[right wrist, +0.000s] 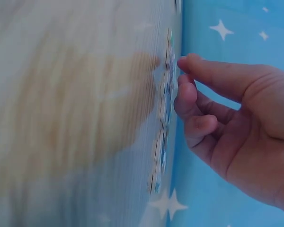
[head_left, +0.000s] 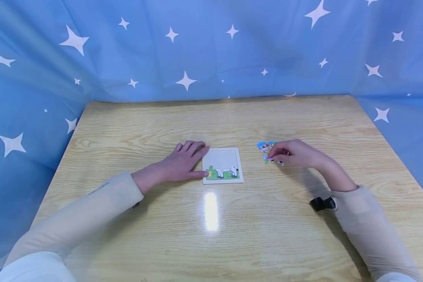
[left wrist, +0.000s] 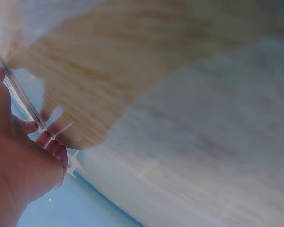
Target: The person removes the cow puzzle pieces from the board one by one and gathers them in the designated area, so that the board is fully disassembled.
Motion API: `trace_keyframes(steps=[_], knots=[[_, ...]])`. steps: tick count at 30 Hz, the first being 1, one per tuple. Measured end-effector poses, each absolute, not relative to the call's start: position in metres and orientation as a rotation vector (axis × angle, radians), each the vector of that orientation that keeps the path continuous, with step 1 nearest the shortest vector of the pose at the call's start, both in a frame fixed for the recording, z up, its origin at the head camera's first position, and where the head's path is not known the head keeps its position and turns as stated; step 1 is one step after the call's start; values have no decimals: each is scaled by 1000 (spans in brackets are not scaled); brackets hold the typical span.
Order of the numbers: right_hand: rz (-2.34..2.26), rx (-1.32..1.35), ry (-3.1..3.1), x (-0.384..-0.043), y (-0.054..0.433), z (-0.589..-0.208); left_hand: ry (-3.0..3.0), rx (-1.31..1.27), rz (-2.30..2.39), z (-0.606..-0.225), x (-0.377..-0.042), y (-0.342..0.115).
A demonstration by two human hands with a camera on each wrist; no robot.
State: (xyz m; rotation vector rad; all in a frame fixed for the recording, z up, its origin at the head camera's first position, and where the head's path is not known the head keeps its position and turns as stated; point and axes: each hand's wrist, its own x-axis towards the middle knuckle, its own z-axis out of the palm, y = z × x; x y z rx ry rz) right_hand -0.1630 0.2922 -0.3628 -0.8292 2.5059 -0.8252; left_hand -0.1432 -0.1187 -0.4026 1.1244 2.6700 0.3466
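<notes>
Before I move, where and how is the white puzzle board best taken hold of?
Probably by the middle of its right border, reaching from the right to pinch the edge: the board looks thin and lies flat, that border is bare, the left hand touches the left side, and puzzle pieces line its near end.

The wood-grained tabletop (head_left: 155, 231) looks smooth and glossy.

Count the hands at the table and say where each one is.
2: the left hand is at the left edge of the puzzle tray; the right hand is over the loose puzzle pieces, right of the tray.
</notes>
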Motion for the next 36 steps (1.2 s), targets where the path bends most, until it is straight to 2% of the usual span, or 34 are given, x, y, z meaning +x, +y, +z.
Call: trace_keyframes(steps=[36], knots=[[-763,-1084,2396,-160,218,-366,2661,1132,368,-402,-143,-118]])
